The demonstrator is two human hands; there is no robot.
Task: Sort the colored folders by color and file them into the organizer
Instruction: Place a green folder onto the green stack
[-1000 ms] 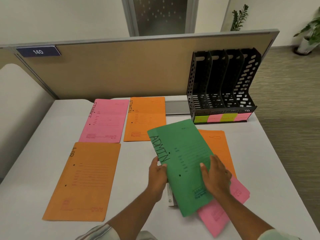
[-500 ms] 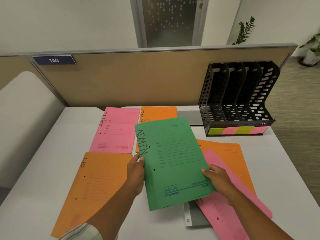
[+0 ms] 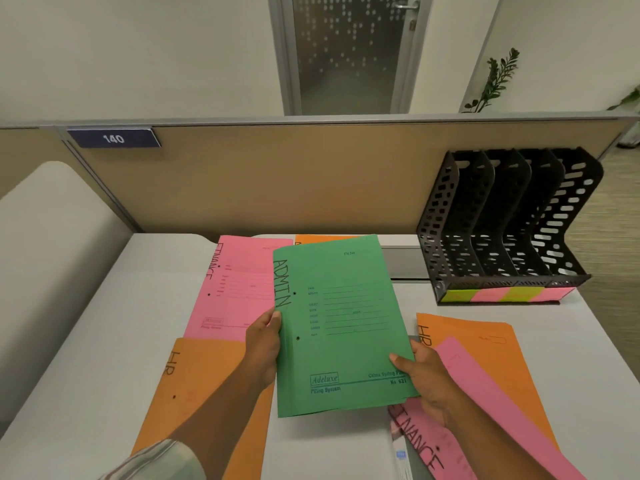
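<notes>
I hold a green folder (image 3: 341,323) marked ADMIN above the desk, square to me. My left hand (image 3: 265,344) grips its left edge and my right hand (image 3: 422,379) grips its lower right corner. A pink FINANCE folder (image 3: 239,285) lies behind it on the left, with an orange folder (image 3: 311,239) peeking out past the green one's top. An orange HR folder (image 3: 194,386) lies at the near left. On the right, another orange HR folder (image 3: 485,355) has a pink FINANCE folder (image 3: 485,410) across it. The black organizer (image 3: 502,230) stands at the back right, slots empty.
The organizer's front carries green and pink sticky labels (image 3: 502,294). A tan partition (image 3: 277,181) with a 140 sign runs along the desk's back. A grey item (image 3: 401,459) lies under the right pile. The desk's right edge (image 3: 609,341) drops to carpet.
The green folder has been lifted off the right pile and carried up and left, straightening to face me. My right hand has shifted from its top face to its lower right corner.
</notes>
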